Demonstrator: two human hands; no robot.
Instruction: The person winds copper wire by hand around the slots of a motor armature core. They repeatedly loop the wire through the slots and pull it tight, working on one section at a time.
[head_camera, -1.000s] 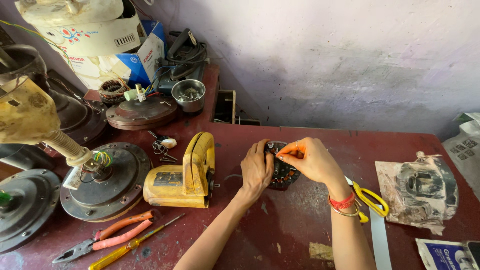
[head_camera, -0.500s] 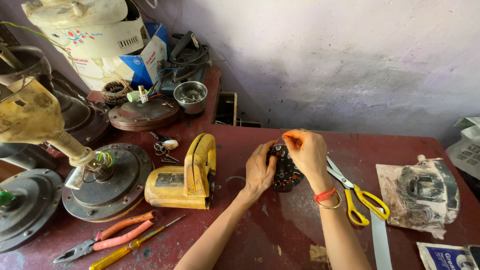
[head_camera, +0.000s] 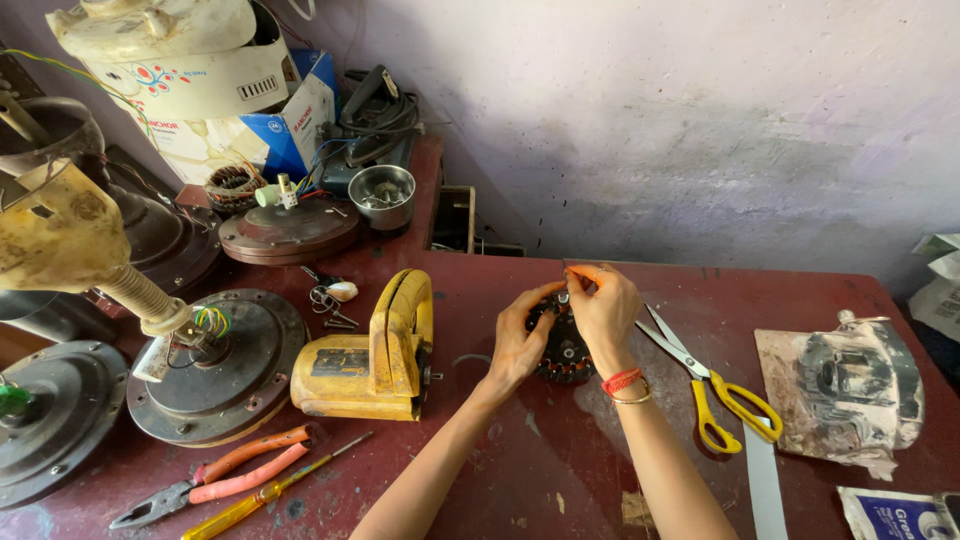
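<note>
Head view showed both hands, left (head_camera: 517, 340) and right (head_camera: 603, 310), grasping a dark stator (head_camera: 562, 350) upright, steadying it on the worktop (head_camera: 560, 470).

dark red table (head_camera: 560, 480), yellow-handled scissors (head_camera: 712, 392), yellow tool (head_camera: 375, 355), orange-handled pliers (head_camera: 215, 485), blue box (head_camera: 290, 125).
</note>
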